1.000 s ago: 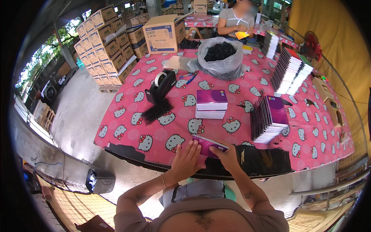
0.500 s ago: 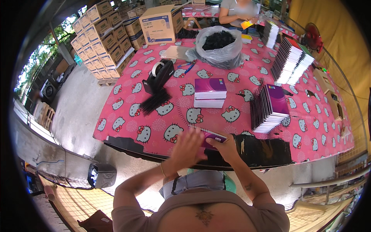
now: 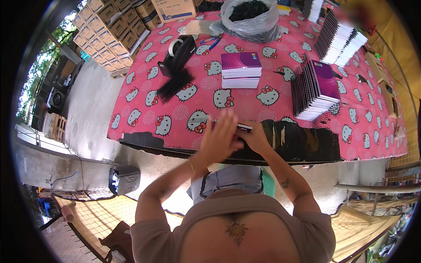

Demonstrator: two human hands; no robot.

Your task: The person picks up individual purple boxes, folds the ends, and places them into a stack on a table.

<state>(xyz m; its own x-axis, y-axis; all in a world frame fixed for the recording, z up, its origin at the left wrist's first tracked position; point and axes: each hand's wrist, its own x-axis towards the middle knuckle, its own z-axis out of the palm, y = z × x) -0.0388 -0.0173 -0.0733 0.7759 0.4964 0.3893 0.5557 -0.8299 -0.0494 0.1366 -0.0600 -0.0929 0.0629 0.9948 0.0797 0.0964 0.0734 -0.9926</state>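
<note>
At the near edge of the table, a purple notebook is held up in my right hand, its thumb and fingers closed on the right end. My left hand lies along the notebook's spine with its fingers stretched out, slightly blurred, and hides most of the cover. A thin wire coil sticks out to the left past my left fingers. Beyond my hands sits a short stack of purple notebooks. A taller stack of spiral-bound purple notebooks stands to the right.
A black tape dispenser and a bundle of black coils lie at left. Farther back are blue-handled pliers, a plastic bag of black coils and more notebook stacks. Torn black covering edges the table; cartons are piled beyond.
The view has tipped down toward me, so the tabletop sits higher in the picture. My left hand has slid right over the notebook and now covers more of it. My right hand keeps its hold.
</note>
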